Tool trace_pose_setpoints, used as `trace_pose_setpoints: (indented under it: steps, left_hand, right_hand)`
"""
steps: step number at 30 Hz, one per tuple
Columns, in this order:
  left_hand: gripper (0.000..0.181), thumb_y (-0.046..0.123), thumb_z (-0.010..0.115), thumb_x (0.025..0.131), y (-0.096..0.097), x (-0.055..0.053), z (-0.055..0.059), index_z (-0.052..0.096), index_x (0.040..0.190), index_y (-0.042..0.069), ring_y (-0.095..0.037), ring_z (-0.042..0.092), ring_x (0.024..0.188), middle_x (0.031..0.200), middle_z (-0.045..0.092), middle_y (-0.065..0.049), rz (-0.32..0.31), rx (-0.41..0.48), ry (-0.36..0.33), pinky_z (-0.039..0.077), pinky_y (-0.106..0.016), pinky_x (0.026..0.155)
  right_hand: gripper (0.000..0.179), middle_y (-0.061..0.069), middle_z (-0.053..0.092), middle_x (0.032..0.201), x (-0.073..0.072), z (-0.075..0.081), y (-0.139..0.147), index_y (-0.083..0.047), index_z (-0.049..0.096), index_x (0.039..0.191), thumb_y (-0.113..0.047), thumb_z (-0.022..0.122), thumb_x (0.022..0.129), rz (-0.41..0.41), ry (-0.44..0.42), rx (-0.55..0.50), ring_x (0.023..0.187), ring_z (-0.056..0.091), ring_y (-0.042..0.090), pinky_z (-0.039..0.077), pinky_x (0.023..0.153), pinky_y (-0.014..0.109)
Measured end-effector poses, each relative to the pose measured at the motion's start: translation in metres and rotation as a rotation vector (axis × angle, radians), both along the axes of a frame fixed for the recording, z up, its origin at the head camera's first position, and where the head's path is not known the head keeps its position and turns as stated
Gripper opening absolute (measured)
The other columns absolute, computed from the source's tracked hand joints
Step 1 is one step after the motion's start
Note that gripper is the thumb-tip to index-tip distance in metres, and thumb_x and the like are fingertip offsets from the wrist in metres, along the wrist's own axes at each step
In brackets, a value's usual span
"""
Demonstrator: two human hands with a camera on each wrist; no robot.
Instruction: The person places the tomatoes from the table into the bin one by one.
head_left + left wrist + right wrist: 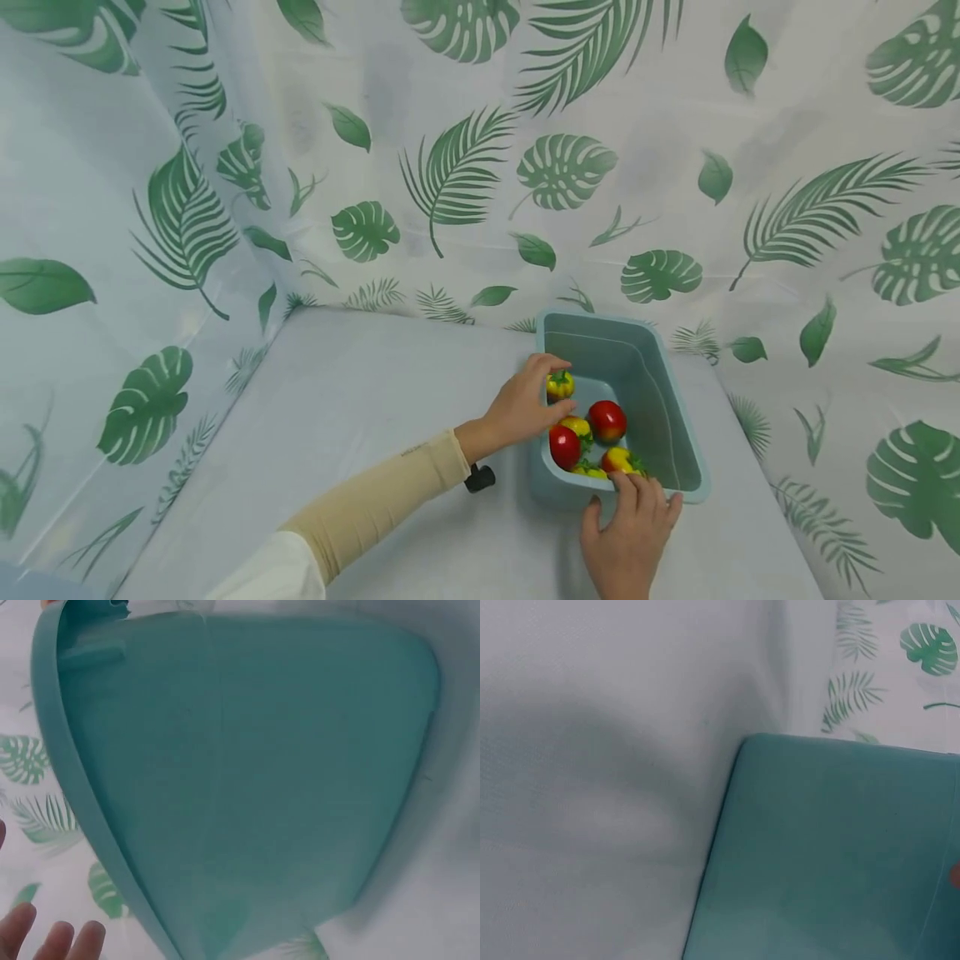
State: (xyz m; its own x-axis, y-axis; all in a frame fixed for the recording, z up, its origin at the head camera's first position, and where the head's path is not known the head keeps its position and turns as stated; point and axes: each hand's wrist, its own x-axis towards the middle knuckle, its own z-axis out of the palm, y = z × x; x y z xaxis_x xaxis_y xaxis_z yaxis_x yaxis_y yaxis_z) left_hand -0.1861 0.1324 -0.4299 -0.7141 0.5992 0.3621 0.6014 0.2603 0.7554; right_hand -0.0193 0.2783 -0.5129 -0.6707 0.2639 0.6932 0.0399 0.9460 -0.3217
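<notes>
A blue-green plastic bin [667, 392] stands in front of me. My left hand [521, 404] reaches over its left rim, thumb and fingers spread on either side of a small yellow ribbed pepper-like piece [560, 387]. In the left wrist view, left fingertips [56, 941] show beside the bin's rim. My right hand [630, 533] is at the front rim, its fingertips right at the edge beside a red-and-yellow piece [618, 460] with green at one end. Two shiny red round fruits [607, 421] and more yellow pieces [576, 427] lie on the bin floor.
The bin stands on a pale grey-white tabletop [360, 375]. White sheets with green leaf prints [457, 175] rise behind it and at both sides. A small black device [480, 478] sits under my left wrist.
</notes>
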Motion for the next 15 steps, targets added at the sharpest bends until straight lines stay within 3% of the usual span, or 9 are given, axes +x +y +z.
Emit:
trace_pose_setpoints:
  steps: [4,8,12,15]
  left_hand:
    - [0.051,0.028,0.067,0.092,-0.009,-0.007,0.000,0.049,0.137,0.010,-0.018,0.053,0.121,0.138,0.047,-0.003,0.036,0.001,0.006,0.046,-0.029,0.099]
    - [0.051,0.027,0.066,0.093,-0.023,-0.012,-0.002,0.049,0.139,0.010,-0.019,0.052,0.123,0.139,0.046,-0.004,0.062,-0.020,-0.001,0.046,-0.033,0.101]
    - [0.051,0.026,0.065,0.094,-0.043,-0.019,-0.003,0.049,0.139,0.009,-0.018,0.050,0.126,0.138,0.047,-0.005,0.101,-0.035,0.037,0.045,-0.036,0.103]
    - [0.051,0.027,0.065,0.093,-0.058,-0.025,0.001,0.050,0.138,0.008,-0.021,0.049,0.128,0.138,0.048,-0.007,0.139,-0.078,0.106,0.043,-0.039,0.104]
  right_hand:
    - [0.046,0.023,0.052,0.111,-0.002,0.004,0.006,0.005,0.056,0.111,-0.007,0.070,0.068,0.009,-0.004,-0.042,0.114,0.042,0.042,0.006,0.111,0.069]
    - [0.045,0.022,0.058,0.111,0.005,0.012,0.009,0.005,0.063,0.110,-0.008,0.069,0.068,0.005,-0.011,-0.121,0.111,0.045,0.041,0.006,0.111,0.069]
    - [0.042,0.022,0.062,0.112,0.009,0.023,0.013,0.005,0.068,0.109,-0.007,0.067,0.069,0.028,0.046,-0.154,0.108,0.049,0.043,0.017,0.110,0.067]
    - [0.041,0.023,0.062,0.115,0.002,0.039,0.017,0.005,0.068,0.110,-0.006,0.068,0.071,0.086,0.087,-0.151,0.110,0.050,0.044,0.025,0.108,0.064]
